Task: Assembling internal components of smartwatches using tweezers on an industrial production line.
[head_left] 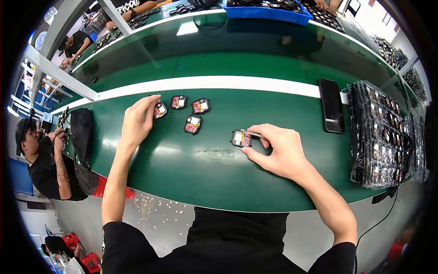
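Observation:
Five small black watch cases with open backs, showing red circuit boards and pale parts, are at the green bench (205,182). My left hand (138,119) is closed at the leftmost watch case (160,110), fingertips on its edge. Close by lie a second watch case (178,102), a third watch case (200,106) and another watch case (193,123). Farther right, my right hand (280,150) grips the nearest watch case (241,138) by its right side between thumb and fingers. A thin, pale sliver beside those fingers is too small to name.
A black phone (331,106) lies at the right, by the white rail (214,83). Beyond it stands a tall stack of clear trays (378,137) filled with small parts. A blue bin (269,13) sits across the bench. A co-worker (50,155) sits at the left beside a black bag (82,134).

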A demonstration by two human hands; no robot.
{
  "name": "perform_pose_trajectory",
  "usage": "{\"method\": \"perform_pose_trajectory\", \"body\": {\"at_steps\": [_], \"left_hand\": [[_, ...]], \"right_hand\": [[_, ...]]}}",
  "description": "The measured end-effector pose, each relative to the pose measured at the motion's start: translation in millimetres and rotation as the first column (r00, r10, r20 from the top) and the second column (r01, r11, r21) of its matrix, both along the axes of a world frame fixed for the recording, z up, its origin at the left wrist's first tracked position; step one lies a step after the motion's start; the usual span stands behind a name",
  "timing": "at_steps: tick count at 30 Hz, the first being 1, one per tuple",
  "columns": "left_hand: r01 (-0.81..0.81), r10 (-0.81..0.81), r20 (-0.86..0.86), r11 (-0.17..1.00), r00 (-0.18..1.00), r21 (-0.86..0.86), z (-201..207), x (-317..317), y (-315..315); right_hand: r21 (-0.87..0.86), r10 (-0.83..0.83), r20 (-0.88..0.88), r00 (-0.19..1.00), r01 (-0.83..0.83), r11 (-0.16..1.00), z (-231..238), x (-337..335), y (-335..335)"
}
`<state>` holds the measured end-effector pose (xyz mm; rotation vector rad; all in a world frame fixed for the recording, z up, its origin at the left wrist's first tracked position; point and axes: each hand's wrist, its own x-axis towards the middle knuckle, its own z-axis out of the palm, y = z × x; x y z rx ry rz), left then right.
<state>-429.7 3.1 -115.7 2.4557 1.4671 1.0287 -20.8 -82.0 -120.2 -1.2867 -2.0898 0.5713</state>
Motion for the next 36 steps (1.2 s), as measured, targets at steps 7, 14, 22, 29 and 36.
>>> {"method": "perform_pose_trajectory", "body": {"at_steps": [7,14,22,29,36], "left_hand": [[0.138,-0.137,-0.07,0.99,0.988,0.021,25,68,-49],[0.394,-0.423,-0.157,0.9,0.893,-0.186,16,166,-62],[0.492,-0.493,0.073,0.823,0.867,-0.284,-3,182,-44],[0.508,-0.502,0.105,0.803,0.858,-0.313,-5,182,-42],[0.422,-0.432,0.035,0.854,0.901,-0.304,0,172,-58]], "right_hand": [[0.049,0.028,-0.071,0.997,-0.024,0.999,-15,5,2],[0.005,0.025,-0.062,0.998,-0.025,1.0,-10,28,-7],[0.002,0.043,-0.081,0.996,-0.043,0.999,-6,39,-5],[-0.199,-0.058,-0.349,0.935,-0.013,0.98,5,48,-5],[-0.041,-0.024,-0.472,0.881,0.005,0.999,-11,34,3]]}}
